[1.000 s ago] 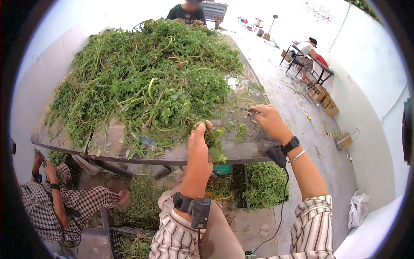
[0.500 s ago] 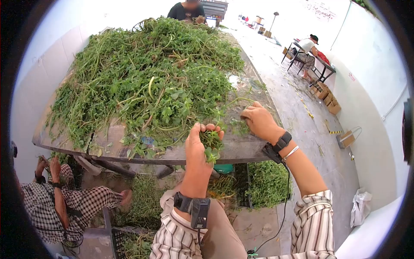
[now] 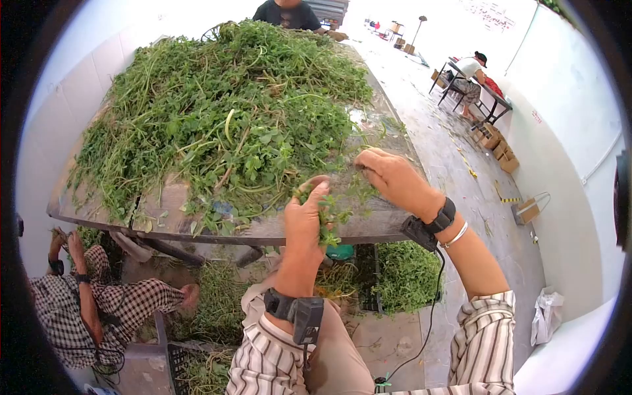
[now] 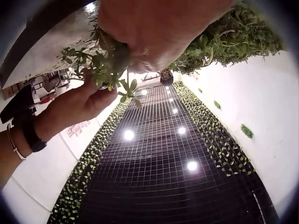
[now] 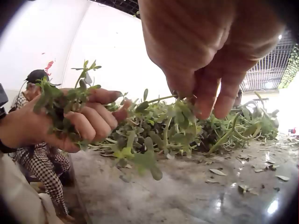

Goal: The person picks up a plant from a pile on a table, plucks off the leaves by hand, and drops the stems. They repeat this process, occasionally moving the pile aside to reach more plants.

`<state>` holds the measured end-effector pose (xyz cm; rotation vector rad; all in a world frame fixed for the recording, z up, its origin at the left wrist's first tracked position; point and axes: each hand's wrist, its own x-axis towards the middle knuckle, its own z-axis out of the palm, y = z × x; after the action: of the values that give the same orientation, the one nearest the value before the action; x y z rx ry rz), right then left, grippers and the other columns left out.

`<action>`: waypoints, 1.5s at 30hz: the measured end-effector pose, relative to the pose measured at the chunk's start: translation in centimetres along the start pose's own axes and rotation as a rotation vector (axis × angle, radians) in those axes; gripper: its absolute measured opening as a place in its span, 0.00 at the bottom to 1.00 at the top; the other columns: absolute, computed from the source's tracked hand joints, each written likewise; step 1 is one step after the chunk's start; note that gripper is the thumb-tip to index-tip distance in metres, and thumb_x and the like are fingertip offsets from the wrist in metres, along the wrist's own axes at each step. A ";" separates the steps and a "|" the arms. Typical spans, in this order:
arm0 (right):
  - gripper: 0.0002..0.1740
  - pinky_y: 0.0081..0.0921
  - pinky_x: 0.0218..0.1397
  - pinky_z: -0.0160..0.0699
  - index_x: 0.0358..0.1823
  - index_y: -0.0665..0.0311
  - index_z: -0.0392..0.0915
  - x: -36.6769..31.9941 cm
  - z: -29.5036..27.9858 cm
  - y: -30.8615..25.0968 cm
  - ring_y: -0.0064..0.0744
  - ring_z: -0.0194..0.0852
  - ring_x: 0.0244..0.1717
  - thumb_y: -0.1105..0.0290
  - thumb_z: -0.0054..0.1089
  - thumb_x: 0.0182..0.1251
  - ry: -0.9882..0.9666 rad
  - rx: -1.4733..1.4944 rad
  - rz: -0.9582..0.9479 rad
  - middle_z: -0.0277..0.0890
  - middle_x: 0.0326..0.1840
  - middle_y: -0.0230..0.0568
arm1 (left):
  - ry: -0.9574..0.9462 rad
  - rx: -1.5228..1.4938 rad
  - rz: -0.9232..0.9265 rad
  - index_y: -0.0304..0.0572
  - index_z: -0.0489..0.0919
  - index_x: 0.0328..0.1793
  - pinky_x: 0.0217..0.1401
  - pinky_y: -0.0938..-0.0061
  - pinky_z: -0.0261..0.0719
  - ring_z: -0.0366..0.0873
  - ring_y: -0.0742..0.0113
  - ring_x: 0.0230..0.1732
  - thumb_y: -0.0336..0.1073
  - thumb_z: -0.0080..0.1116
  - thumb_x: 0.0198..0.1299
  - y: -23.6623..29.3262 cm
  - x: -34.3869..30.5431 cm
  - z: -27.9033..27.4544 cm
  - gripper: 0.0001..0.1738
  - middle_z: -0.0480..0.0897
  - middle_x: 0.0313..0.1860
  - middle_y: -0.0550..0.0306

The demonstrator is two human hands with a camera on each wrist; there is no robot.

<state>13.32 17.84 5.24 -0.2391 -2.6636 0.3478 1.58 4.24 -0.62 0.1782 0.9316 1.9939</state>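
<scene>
My left hand (image 3: 303, 224) grips a small bunch of leafy green sprigs (image 5: 60, 109) just over the table's near edge, its fingers curled round the stems. To the right of it, my right hand (image 3: 400, 183) is bent down over the tabletop. Between its thumb and fingers it pinches a leafy green sprig (image 5: 180, 123), whose leaves hang toward the left hand in the right wrist view. Beyond both hands, a large heap of the same greens (image 3: 217, 118) covers much of the wooden table (image 3: 158, 197).
Loose leaves (image 5: 217, 171) lie scattered on the tabletop. Below the table stand crates of greens (image 3: 408, 276). On the left sits a person in checked clothes (image 3: 72, 316); another person (image 3: 289, 16) is behind the heap. A cable (image 3: 431, 322) hangs from my right wrist.
My right hand has moved left, closer to the left hand. My left hand has turned slightly with its bunch. The person behind the heap has stretched an arm to the right.
</scene>
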 end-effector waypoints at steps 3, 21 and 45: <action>0.11 0.39 0.46 0.71 0.42 0.67 0.69 0.1 0.0 -1.0 0.52 0.69 0.42 0.79 0.50 0.56 -0.052 0.024 -0.056 0.70 0.37 0.48 | -0.063 0.114 -0.039 0.43 0.79 0.43 0.17 0.80 0.67 0.68 0.80 0.19 0.38 0.62 0.56 -0.3 -0.2 0.4 0.11 0.73 0.25 0.68; 0.03 0.38 0.40 0.70 0.29 0.68 0.73 -0.5 0.6 -2.7 0.49 0.70 0.36 0.76 0.51 0.54 -0.071 -0.050 -0.099 0.70 0.27 0.47 | -0.258 0.454 0.066 0.43 0.79 0.33 0.25 0.83 0.61 0.62 0.81 0.22 0.37 0.59 0.59 -2.4 0.5 -0.5 0.07 0.72 0.22 0.70; 0.12 0.25 0.47 0.73 0.39 0.68 0.81 0.0 -2.2 6.4 0.29 0.78 0.40 0.70 0.53 0.59 0.297 0.058 0.398 0.82 0.35 0.39 | -0.032 0.129 -0.003 0.47 0.75 0.39 0.23 0.79 0.70 0.72 0.78 0.26 0.43 0.54 0.64 -0.8 0.1 -0.2 0.09 0.78 0.28 0.65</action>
<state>14.98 24.43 5.37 -0.7466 -2.2988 0.4708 2.01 4.45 -1.31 0.2794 1.0396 1.9242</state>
